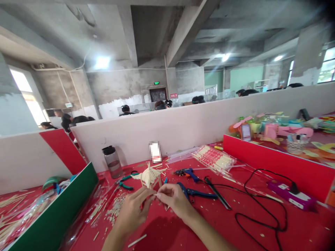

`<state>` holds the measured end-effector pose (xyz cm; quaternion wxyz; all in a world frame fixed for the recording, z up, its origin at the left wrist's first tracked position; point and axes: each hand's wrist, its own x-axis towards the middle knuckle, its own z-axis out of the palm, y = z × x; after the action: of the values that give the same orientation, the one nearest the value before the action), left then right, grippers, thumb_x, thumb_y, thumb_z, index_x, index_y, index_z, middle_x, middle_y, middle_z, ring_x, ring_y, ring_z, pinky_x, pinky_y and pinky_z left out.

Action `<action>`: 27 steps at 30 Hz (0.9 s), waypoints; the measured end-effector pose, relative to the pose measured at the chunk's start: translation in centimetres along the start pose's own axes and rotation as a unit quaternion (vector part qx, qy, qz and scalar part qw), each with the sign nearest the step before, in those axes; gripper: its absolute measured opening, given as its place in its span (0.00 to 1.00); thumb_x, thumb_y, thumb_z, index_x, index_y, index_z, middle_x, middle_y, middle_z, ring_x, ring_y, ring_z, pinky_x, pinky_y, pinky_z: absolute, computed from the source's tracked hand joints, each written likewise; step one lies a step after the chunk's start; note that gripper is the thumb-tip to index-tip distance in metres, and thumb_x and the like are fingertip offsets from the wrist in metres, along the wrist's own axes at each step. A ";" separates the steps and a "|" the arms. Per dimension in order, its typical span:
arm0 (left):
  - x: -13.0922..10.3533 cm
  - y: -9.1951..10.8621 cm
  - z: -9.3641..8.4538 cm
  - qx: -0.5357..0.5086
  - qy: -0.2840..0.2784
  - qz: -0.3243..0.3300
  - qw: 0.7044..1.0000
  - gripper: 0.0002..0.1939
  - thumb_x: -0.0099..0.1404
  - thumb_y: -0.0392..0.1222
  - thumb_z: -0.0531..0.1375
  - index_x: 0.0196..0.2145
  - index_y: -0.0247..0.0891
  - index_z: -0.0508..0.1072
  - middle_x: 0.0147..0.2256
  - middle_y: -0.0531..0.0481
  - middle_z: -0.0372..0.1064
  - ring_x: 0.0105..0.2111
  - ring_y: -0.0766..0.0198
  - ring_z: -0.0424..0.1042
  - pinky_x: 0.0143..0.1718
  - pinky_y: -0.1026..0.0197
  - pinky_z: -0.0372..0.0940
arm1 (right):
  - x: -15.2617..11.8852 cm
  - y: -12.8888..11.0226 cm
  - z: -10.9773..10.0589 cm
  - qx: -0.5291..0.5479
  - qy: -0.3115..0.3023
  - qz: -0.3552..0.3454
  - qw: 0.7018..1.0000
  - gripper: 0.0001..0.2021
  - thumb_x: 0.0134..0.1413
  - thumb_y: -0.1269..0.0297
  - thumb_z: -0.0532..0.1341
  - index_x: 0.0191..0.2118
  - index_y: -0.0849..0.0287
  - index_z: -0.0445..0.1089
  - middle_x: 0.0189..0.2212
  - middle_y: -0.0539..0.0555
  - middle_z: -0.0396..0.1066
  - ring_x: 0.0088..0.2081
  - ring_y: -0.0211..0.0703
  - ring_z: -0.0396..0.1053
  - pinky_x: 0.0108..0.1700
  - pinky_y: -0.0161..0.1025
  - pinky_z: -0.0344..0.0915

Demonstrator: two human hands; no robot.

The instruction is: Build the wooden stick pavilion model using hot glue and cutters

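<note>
My left hand [136, 206] and my right hand [176, 201] meet at the fingertips above the red table, both closed in a pinch. A tiny pale bit shows between them, too small to name. Just behind my fingers stands a little pavilion of wooden sticks [149, 175] with a pointed roof and thin posts; my hands hide part of its base. Green-handled pliers [126, 183] lie left of it. To the right are a blue hot glue gun [190, 174] and a blue-handled cutter [201, 194], its near end partly behind my right hand.
Wood scraps [115, 210] litter the red table [167, 233]. A bottle [112, 163] and a phone [155, 152] stand by the white partition [178, 129]. Bundled sticks [213, 157] lie behind the glue gun. A black cable [264, 217] loops near a purple power strip [291, 195].
</note>
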<state>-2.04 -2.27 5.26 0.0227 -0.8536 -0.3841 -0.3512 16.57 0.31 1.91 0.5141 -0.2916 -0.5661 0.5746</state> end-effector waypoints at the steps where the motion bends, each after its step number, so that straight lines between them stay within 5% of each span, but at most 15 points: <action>1: 0.0 -0.1 0.0 -0.004 -0.002 -0.004 1.000 0.12 0.73 0.38 0.53 0.44 0.43 0.77 0.35 0.48 0.77 0.32 0.64 0.76 0.35 0.67 0.67 | 0.0 -0.1 -0.1 -0.018 -0.006 -0.009 1.000 0.15 0.48 0.53 0.67 0.28 0.62 0.72 0.20 0.48 0.68 0.19 0.33 0.60 0.22 0.32 0.58; 5: -0.2 -0.5 0.2 -0.007 -0.016 -0.020 1.000 0.12 0.73 0.40 0.53 0.43 0.43 0.77 0.35 0.48 0.77 0.32 0.64 0.77 0.36 0.67 0.67 | -0.1 -1.2 -0.8 -0.105 -0.032 -0.026 0.994 0.13 0.54 0.54 0.64 0.31 0.62 0.73 0.23 0.50 0.70 0.23 0.37 0.65 0.27 0.34 0.61; 8: -0.3 -0.9 0.4 0.010 0.003 -0.032 0.999 0.11 0.73 0.41 0.54 0.42 0.42 0.77 0.35 0.48 0.78 0.32 0.64 0.77 0.35 0.67 0.67 | -0.1 -2.1 -2.3 -0.245 -0.026 -0.051 0.968 0.14 0.58 0.54 0.60 0.40 0.60 0.74 0.34 0.55 0.76 0.34 0.44 0.72 0.38 0.37 0.66; 11: -0.4 -1.1 0.4 0.027 0.036 -0.043 0.998 0.11 0.73 0.42 0.54 0.40 0.41 0.76 0.34 0.49 0.78 0.32 0.64 0.77 0.35 0.68 0.67 | -0.4 -2.6 -4.5 -0.478 0.033 -0.007 0.878 0.24 0.57 0.50 0.61 0.53 0.62 0.70 0.49 0.65 0.73 0.49 0.56 0.70 0.50 0.46 0.64; 14: -0.4 -1.3 0.4 0.034 0.063 -0.054 0.996 0.11 0.73 0.42 0.54 0.39 0.41 0.76 0.35 0.50 0.78 0.33 0.65 0.77 0.36 0.68 0.67 | -1.3 -2.5 -6.1 -0.635 0.034 0.129 0.761 0.41 0.48 0.44 0.65 0.61 0.70 0.64 0.57 0.76 0.64 0.59 0.74 0.60 0.57 0.60 0.57; 18: -0.4 -1.7 0.7 0.063 0.088 -0.065 0.992 0.12 0.73 0.43 0.53 0.40 0.41 0.76 0.34 0.49 0.78 0.32 0.65 0.77 0.36 0.68 0.66 | -2.2 -2.2 -6.6 -0.688 -0.015 0.230 0.688 0.53 0.39 0.45 0.70 0.66 0.75 0.56 0.60 0.80 0.60 0.61 0.77 0.58 0.59 0.63 0.53; 23: -0.5 -1.8 1.2 0.094 0.095 -0.072 0.988 0.14 0.74 0.45 0.52 0.40 0.41 0.76 0.34 0.49 0.78 0.29 0.66 0.76 0.33 0.68 0.66 | -1.8 -2.4 -7.0 -0.703 -0.010 0.199 0.683 0.37 0.52 0.59 0.64 0.64 0.74 0.59 0.59 0.77 0.63 0.59 0.72 0.62 0.57 0.57 0.58; 25: -0.5 -1.7 1.4 0.109 0.103 -0.074 0.986 0.14 0.74 0.45 0.52 0.38 0.41 0.76 0.33 0.50 0.78 0.28 0.65 0.77 0.32 0.68 0.66 | -1.5 -3.1 -7.1 -0.669 -0.001 0.169 0.724 0.30 0.58 0.61 0.58 0.63 0.72 0.62 0.57 0.75 0.66 0.57 0.68 0.65 0.55 0.54 0.59; 27: -0.4 -1.6 1.6 0.121 0.110 -0.077 0.984 0.14 0.74 0.46 0.52 0.37 0.42 0.76 0.33 0.51 0.78 0.29 0.65 0.77 0.31 0.68 0.65 | -1.5 -3.9 -6.8 -0.576 0.003 0.129 0.808 0.24 0.64 0.58 0.52 0.60 0.65 0.66 0.53 0.69 0.71 0.54 0.61 0.68 0.53 0.49 0.61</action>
<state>-2.42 -0.92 3.45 0.1407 -0.7684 -0.4835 -0.3950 24.26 0.67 3.97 0.1750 -0.6058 -0.7490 0.2035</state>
